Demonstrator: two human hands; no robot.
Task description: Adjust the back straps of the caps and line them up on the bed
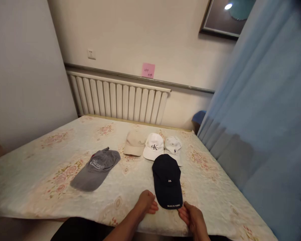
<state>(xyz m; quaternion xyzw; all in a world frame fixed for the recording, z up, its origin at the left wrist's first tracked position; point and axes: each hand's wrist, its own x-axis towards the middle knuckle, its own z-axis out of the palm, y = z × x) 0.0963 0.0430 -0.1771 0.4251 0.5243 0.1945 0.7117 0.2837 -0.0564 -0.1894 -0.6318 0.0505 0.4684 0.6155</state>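
A dark navy baseball cap (167, 179) with small white lettering lies on the bed, its brim toward me. My left hand (147, 202) is just left of the brim, fingers loosely bent and apart from the cap. At the brim's right corner is my right hand (192, 216), thumb and fingers apart; the fingertips meet the edge, and I cannot tell whether they press on it. Behind the navy cap sit a beige cap (134, 142), a white cap with black letters (153, 146) and another white cap (173, 145), partly covered by the navy one. A grey cap (96, 170) lies to the left, tilted sideways.
The caps rest on a bed with a floral cover (80, 140). Behind it are a white radiator (120, 97) and a wall with a pink note (148, 70). A blue curtain (261, 117) hangs along the right side. A pale upright panel (27, 67) stands at the left.
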